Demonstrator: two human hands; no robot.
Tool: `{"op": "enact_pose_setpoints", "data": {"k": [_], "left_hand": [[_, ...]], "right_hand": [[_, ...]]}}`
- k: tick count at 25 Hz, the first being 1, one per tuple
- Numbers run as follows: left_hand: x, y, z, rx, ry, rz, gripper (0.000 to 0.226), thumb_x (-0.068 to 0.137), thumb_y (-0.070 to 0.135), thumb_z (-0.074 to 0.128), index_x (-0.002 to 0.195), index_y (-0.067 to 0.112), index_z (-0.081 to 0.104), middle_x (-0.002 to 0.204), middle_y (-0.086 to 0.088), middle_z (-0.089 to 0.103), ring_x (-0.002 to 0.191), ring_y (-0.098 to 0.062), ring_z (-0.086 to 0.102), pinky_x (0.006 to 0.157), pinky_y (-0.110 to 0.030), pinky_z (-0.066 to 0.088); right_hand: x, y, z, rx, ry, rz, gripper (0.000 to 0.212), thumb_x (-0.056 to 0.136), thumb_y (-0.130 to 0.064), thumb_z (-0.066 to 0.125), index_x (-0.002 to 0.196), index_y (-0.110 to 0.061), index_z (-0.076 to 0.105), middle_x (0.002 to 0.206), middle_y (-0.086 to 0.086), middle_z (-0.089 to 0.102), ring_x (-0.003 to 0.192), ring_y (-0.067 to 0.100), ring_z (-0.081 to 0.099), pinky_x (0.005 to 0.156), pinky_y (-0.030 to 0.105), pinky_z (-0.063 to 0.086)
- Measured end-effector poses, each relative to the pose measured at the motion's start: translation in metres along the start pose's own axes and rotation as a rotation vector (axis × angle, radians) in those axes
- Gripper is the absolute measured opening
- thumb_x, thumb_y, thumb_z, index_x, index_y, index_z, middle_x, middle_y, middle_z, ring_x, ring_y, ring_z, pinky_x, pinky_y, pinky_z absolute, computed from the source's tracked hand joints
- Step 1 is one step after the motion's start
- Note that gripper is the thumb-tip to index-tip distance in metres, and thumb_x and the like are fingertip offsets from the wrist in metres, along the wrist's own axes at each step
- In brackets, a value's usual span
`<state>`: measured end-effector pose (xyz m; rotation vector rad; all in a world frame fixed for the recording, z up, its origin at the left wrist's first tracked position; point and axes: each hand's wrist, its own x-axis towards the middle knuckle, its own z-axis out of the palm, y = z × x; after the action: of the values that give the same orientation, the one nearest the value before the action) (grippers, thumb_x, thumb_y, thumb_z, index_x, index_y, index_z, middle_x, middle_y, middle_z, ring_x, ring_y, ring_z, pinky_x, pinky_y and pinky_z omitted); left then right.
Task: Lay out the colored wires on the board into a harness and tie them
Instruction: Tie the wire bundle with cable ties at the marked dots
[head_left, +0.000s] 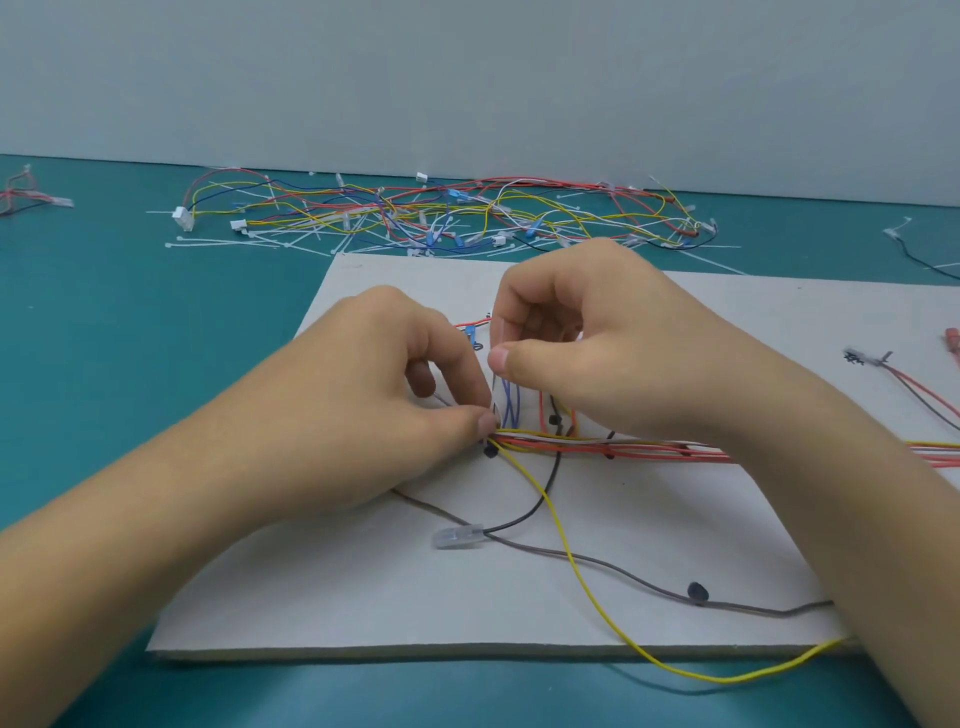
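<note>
A grey board (363, 597) lies on the teal table. Across its middle runs a bundle of red, white and yellow wires (649, 446), routed past black pegs (697, 591). My left hand (363, 415) pinches the left end of that bundle between thumb and forefinger. Just above it, my right hand (587, 338) pinches a clear cable tie (500, 384) that stands upright over the bundle. Blue wires (511, 405) run up between my hands. A yellow wire (587, 587) trails off the board's front edge. A black wire ends in a clear terminal (457, 535).
A heap of loose colored wires and white cable ties (441, 218) lies behind the board. Red wires with a connector (914, 389) lie at the board's right end. More wire ends lie at the far left (31, 195) and far right (914, 254) of the table.
</note>
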<state>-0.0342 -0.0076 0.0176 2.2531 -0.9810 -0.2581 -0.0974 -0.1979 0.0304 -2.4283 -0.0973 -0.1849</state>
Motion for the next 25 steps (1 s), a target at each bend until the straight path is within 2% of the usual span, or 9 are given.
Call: {"op": "enact_pose_setpoints", "data": {"k": [2,4,8,13,19,22,25], "left_hand": [[0.0011,-0.0003,0.0012,-0.030,-0.021,-0.005,0.006,0.076,0.050,0.079,0.077,0.044,0.076,0.075,0.001,0.069,0.072,-0.017,0.065,0.072,-0.046,0.058],[0.0020,-0.0003,0.0014,-0.041,-0.041,-0.007,0.003,0.078,0.042,0.080,0.078,0.041,0.077,0.070,-0.002,0.069,0.068,-0.024,0.065,0.070,-0.049,0.058],[0.0027,0.0012,0.0001,-0.059,-0.085,-0.008,0.010,0.076,0.047,0.080,0.083,0.040,0.076,0.068,-0.005,0.068,0.066,-0.027,0.063,0.069,-0.049,0.057],[0.0029,0.0020,0.0003,-0.040,-0.101,0.004,0.020,0.069,0.052,0.067,0.083,0.040,0.076,0.070,-0.007,0.068,0.070,-0.030,0.064,0.072,-0.053,0.057],[0.0028,0.0016,0.0027,-0.029,-0.069,0.018,0.017,0.069,0.052,0.067,0.078,0.040,0.074,0.074,-0.006,0.070,0.073,-0.025,0.064,0.074,-0.049,0.057],[0.0035,-0.0021,0.0048,-0.020,-0.033,0.024,0.006,0.075,0.047,0.076,0.075,0.041,0.074,0.077,-0.002,0.070,0.076,-0.018,0.065,0.074,-0.043,0.057],[0.0025,-0.0035,0.0065,-0.004,0.005,0.036,0.009,0.079,0.041,0.079,0.073,0.041,0.074,0.081,0.005,0.067,0.081,-0.011,0.063,0.078,-0.036,0.055]], "right_hand": [[-0.0013,-0.0020,0.0000,-0.029,0.027,-0.066,0.015,0.085,-0.008,0.070,0.072,-0.015,0.068,0.060,-0.002,0.065,0.057,0.011,0.059,0.056,0.032,0.050],[-0.0034,-0.0038,0.0017,-0.071,0.069,-0.132,0.014,0.082,-0.005,0.069,0.071,-0.013,0.067,0.061,0.000,0.064,0.060,0.014,0.060,0.060,0.035,0.049],[-0.0043,-0.0052,0.0041,-0.160,0.165,-0.217,0.012,0.078,-0.004,0.067,0.067,-0.009,0.063,0.059,0.002,0.058,0.061,0.017,0.055,0.060,0.041,0.044],[-0.0038,-0.0033,0.0038,-0.211,0.212,-0.251,0.012,0.079,-0.004,0.068,0.068,-0.008,0.063,0.059,0.001,0.057,0.060,0.018,0.054,0.060,0.041,0.044],[-0.0035,-0.0028,0.0050,-0.212,0.235,-0.263,0.012,0.080,-0.005,0.069,0.069,-0.008,0.063,0.060,0.001,0.058,0.060,0.017,0.054,0.061,0.040,0.043],[-0.0031,-0.0036,0.0030,-0.213,0.209,-0.261,0.013,0.079,-0.003,0.070,0.068,-0.008,0.064,0.059,0.000,0.058,0.061,0.017,0.055,0.060,0.039,0.043],[-0.0043,-0.0052,0.0004,-0.193,0.194,-0.258,0.014,0.075,-0.002,0.069,0.065,-0.009,0.063,0.056,0.001,0.058,0.058,0.017,0.055,0.058,0.039,0.044]]}}
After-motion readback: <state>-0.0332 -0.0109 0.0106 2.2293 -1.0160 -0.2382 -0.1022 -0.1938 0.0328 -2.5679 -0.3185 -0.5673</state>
